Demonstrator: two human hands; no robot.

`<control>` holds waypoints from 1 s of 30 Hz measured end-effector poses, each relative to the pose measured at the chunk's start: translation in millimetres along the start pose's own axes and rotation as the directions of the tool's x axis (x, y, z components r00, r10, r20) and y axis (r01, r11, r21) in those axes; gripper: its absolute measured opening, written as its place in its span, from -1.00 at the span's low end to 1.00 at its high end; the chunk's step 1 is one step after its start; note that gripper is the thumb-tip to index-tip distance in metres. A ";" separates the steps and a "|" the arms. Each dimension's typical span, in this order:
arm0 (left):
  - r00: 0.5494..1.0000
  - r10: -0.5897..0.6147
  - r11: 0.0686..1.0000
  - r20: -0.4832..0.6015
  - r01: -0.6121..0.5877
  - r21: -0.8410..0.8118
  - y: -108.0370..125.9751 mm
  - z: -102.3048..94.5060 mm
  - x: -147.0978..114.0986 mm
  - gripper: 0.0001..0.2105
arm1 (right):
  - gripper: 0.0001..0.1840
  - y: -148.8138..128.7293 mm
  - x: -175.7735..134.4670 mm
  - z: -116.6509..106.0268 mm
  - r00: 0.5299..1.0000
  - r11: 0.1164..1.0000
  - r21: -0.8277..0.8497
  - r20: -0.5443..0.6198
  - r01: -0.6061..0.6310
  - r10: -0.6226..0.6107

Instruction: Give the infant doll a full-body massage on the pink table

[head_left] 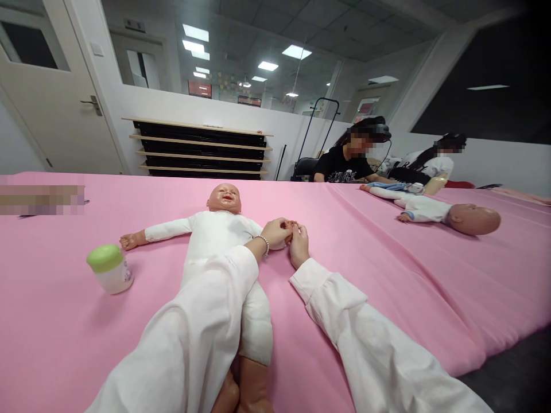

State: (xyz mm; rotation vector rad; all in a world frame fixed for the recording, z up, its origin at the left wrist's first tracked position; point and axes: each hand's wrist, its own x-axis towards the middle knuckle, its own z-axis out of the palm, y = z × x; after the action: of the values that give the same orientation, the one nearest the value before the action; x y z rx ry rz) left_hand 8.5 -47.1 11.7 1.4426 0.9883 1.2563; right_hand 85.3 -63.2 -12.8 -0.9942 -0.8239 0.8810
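Observation:
A baby doll [217,234] with a white cloth body lies face up on the pink sheet, its head away from me. My left hand [276,230], with a beaded bracelet at the wrist, is closed around the doll's hand on the right side of the view. From the other side my right hand [298,244] pinches the same doll hand with its fingertips. The doll's small fingers are mostly hidden between my hands. Its other arm stretches out to the left, close to a white jar with a green lid [110,268].
Pink sheet [344,258] covers the wide table. A second baby doll [434,207] lies at the right. Beyond the table sit two people, one in a black shirt [344,163]. A black shelf rack [202,150] stands against the wall. A blurred patch covers the far left.

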 end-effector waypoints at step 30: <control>0.997 -0.032 0.994 0.068 0.025 0.106 -4.6 -6.3 4.5 -0.72 | -0.50 -0.4 -0.2 0.1 0.995 0.993 -0.065 -0.026 0.096 -0.098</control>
State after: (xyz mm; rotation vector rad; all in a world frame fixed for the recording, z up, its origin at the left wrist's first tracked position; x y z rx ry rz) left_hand 3.0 -40.9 8.3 1.5378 1.0374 1.1404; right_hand 85.3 -63.5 -12.5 -1.0119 -0.8732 0.7594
